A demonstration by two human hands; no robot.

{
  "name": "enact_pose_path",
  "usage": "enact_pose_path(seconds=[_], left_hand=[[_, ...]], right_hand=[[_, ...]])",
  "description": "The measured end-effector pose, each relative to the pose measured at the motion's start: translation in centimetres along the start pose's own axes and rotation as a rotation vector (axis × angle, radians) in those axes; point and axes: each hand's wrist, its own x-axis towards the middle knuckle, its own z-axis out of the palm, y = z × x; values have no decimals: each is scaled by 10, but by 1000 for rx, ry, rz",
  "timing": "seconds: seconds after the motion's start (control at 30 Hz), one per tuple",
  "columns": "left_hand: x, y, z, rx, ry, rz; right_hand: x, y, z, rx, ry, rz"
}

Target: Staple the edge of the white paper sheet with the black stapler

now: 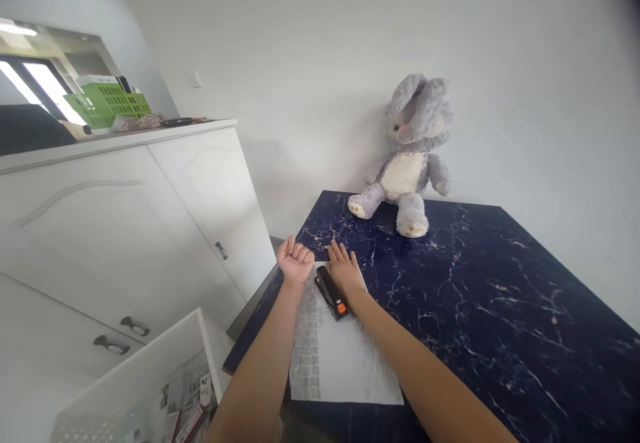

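Note:
My left hand [296, 260] is closed in a fist at the left table edge, beside the top left corner of a paper sheet [345, 363]. Nothing shows between its curled fingers. My right hand [344, 271] lies flat, fingers stretched forward, over the sheet's top right part. Between the two hands a black stapler [330, 293] with an orange patch at its near end rests on the sheet, close against my right hand. Grey printed or written marks cover the sheet's left side; its middle looks blank.
A grey plush rabbit [407, 170] sits at the back of the dark blue marbled table [480, 296], against the wall. To the left are a white cabinet [200, 196], a green basket [107, 103] on top of it, and a white bin [203, 336] holding small boxes and papers.

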Motion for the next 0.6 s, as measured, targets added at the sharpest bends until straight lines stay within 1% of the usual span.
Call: enact_pose_path(seconds=[0.1,0.2,0.3,0.37,0.43,0.5,0.57,0.6], left_hand=[[0,-4,2,-16,-21,-35],[-2,-10,8,28,-6,-87],[-6,-20,17,127,26,-191],[-10,-30,25,157,11,-276],[-13,-41,33,161,-46,-360],[-18,-51,39,194,-119,-418],[-23,-60,44,296,-173,-422],[-25,-63,45,365,-186,-409]], right_hand=[[-24,23,-1,-20,29,97],[-56,58,-8,-42,47,186],[-82,94,-17,-47,75,266],[-91,110,-22,-46,99,302],[-93,118,-26,-40,109,316],[-89,119,-31,-14,117,292],[-84,115,-39,43,156,233],[-84,113,-44,88,202,200]])
